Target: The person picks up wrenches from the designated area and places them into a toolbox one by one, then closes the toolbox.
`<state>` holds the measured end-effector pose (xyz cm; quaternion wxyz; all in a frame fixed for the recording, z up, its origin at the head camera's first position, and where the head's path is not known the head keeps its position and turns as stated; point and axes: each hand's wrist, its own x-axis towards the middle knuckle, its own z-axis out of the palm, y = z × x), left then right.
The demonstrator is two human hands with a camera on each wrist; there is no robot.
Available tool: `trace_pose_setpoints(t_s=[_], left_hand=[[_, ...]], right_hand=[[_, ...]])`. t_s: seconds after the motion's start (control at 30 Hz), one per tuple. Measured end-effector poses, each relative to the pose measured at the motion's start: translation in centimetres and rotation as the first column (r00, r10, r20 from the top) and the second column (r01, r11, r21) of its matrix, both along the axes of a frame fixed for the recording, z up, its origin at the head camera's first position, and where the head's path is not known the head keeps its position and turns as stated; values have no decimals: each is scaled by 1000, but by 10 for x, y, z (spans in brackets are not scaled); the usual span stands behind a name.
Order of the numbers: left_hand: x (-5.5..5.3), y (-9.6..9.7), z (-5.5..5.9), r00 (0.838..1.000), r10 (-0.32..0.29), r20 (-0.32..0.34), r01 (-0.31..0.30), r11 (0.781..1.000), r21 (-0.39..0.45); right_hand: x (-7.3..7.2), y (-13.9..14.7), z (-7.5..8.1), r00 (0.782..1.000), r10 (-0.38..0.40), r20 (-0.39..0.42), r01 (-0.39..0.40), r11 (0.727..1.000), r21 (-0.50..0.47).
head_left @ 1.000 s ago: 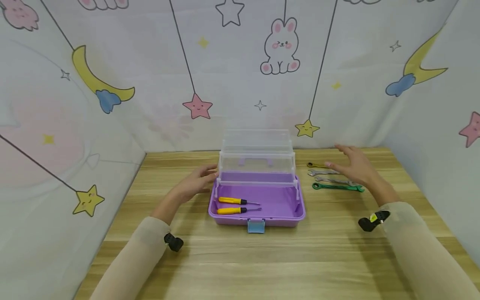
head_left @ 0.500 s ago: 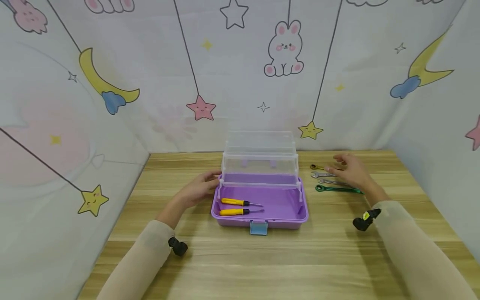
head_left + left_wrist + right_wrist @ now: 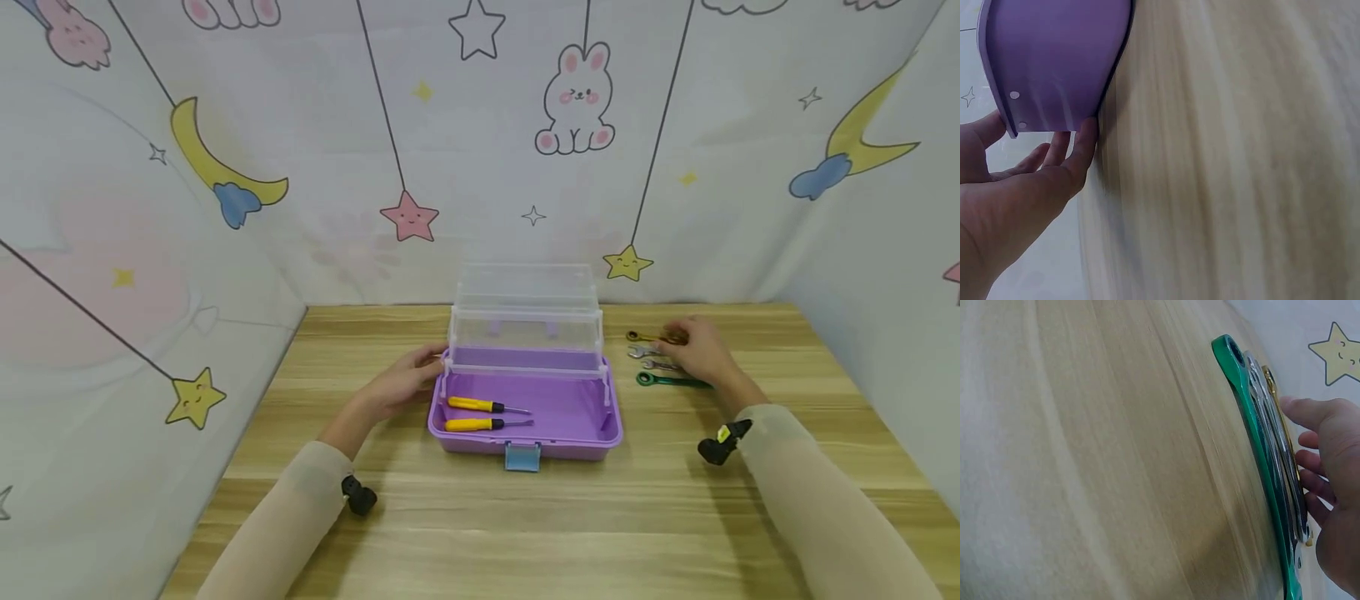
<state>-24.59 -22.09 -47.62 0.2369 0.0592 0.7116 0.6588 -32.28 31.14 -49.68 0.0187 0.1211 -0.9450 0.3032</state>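
My left hand (image 3: 401,383) touches the left end of a purple toolbox (image 3: 525,446). The left wrist view shows the thumb by the rim of the purple toolbox (image 3: 1054,62) and a finger at its lower edge. Two screwdrivers (image 3: 472,404) with yellow handles lie inside at the left. On the right, my right hand (image 3: 697,350) hovers around a gold wrench (image 3: 637,336), its fingers bent loosely. In the right wrist view, thumb and fingers are close beside the gold wrench (image 3: 1269,378); contact is unclear. Silver wrenches (image 3: 641,352) and a green wrench (image 3: 663,380) lie in front.
The toolbox's clear lid and trays (image 3: 525,325) stand raised behind its base, and a blue latch (image 3: 522,457) hangs at the front. A patterned white cloth (image 3: 480,167) encloses the wooden table (image 3: 525,533) at the back and sides.
My right hand has lowered and moved left onto the wrenches, its fingers bending more. The left hand stays at the toolbox's end. The whole view has shifted slightly.
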Motion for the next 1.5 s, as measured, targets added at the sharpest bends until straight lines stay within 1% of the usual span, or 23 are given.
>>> trace_pose_setpoints(t_s=[0.2, 0.3, 0.5, 0.63, 0.7, 0.77, 0.9, 1.0, 1.13, 1.33, 1.5], left_hand=[[1, 2, -3, 1000, -2, -4, 2, 1000, 10], [2, 2, -3, 1000, 4, 1, -4, 1000, 14], [3, 1, -2, 1000, -14, -6, 14, 1000, 28], [3, 2, 0, 1000, -27, -11, 27, 999, 20], [4, 3, 1, 1000, -27, -10, 27, 1000, 13], [4, 3, 2, 1000, -23, -6, 23, 1000, 4], [3, 3, 1, 1000, -22, 0, 22, 1000, -1], [2, 1, 1, 1000, -30, -2, 30, 1000, 1], [2, 0, 1, 1000, -29, -8, 29, 1000, -3], [2, -1, 3, 1000, -27, -12, 27, 1000, -9], [1, -2, 3, 1000, -29, -8, 29, 999, -22]], right_hand=[[0, -1, -2, 999, -26, -28, 27, 1000, 5], [-1, -3, -3, 999, -38, -33, 38, 999, 5], [-4, -3, -5, 998, -57, 8, 57, 997, -46], [-3, -2, -4, 998, -58, 25, 60, 995, -77], [-2, -2, -4, 998, -63, 26, 64, 995, -77], [-2, -1, -4, 997, -66, 36, 69, 995, -76], [-3, -1, -3, 997, -64, 45, 66, 997, -38], [-5, -2, -2, 998, -39, 43, 39, 999, 0], [-8, -4, 1, 999, -8, 49, 7, 1000, 24], [-10, -9, 4, 996, -16, 86, 15, 1000, 13], [-12, -8, 1, 993, -31, 110, 31, 1000, -3]])
